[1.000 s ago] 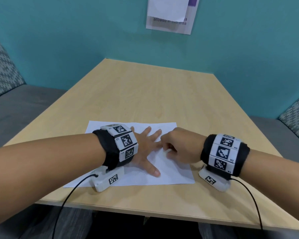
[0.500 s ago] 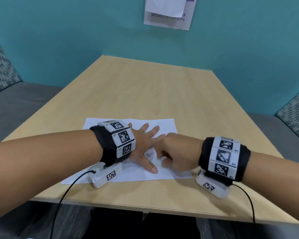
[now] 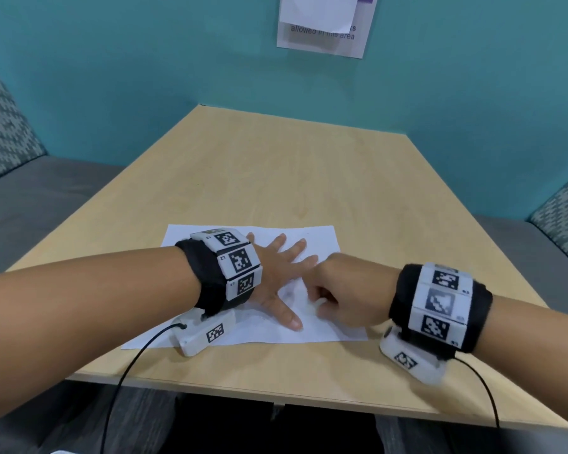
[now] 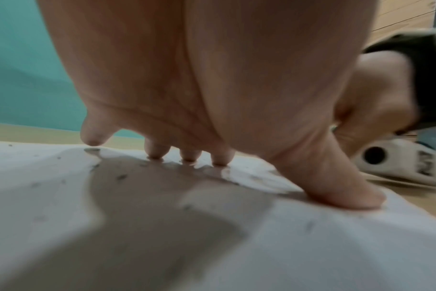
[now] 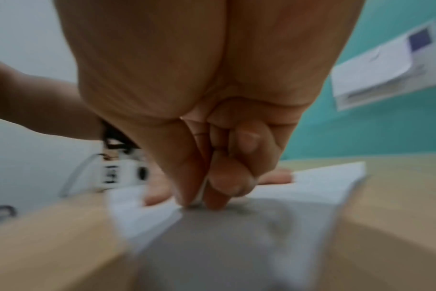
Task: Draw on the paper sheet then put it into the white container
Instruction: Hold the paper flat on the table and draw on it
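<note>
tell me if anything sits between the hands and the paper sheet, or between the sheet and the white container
Nothing sits between them: the left hand presses its spread fingers flat on the paper sheet, and the right hand pinches a small white drawing tool, tip on the sheet. The white container appears in no view, so that path cannot be judged.
</note>
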